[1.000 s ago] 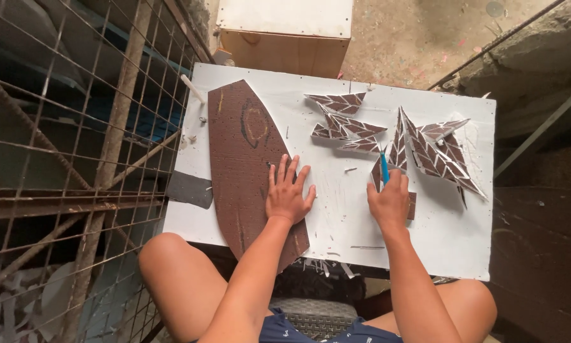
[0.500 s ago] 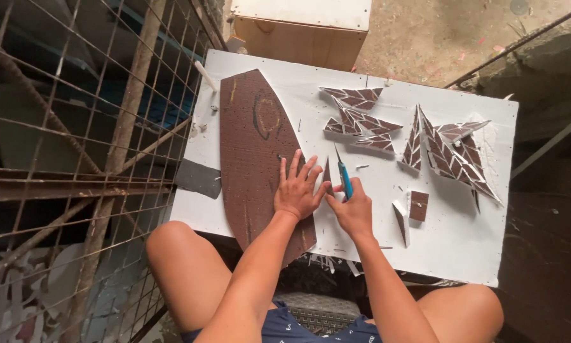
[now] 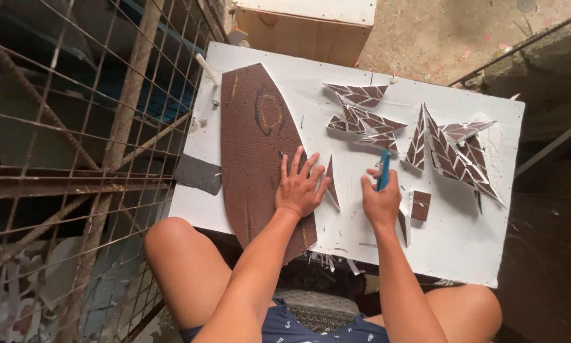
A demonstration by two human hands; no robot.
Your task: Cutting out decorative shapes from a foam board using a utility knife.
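Observation:
A long brown pointed sheet (image 3: pixel 257 136) lies on the left half of a white board (image 3: pixel 463 241). My left hand (image 3: pixel 301 185) rests flat on the sheet's right edge, fingers spread. Beside its fingertips lies a thin brown sliver (image 3: pixel 331 181). My right hand (image 3: pixel 380 200) is closed around a blue knife (image 3: pixel 383 170), blade end pointing away from me, just right of the sliver. Brown patterned triangular pieces (image 3: pixel 361 114) lie beyond the hands, and more such pieces (image 3: pixel 454 152) sit to the right.
A small brown square (image 3: pixel 420 205) lies right of my right hand. A dark grey scrap (image 3: pixel 198 173) hangs off the board's left edge. A metal wire fence (image 3: pixel 75 159) stands left. A wooden box (image 3: pixel 304 25) sits beyond the board. My bare knees sit under the near edge.
My right hand with the blue knife swung left toward my left hand, then back out a little to the right. My left hand stayed on the brown sheet.

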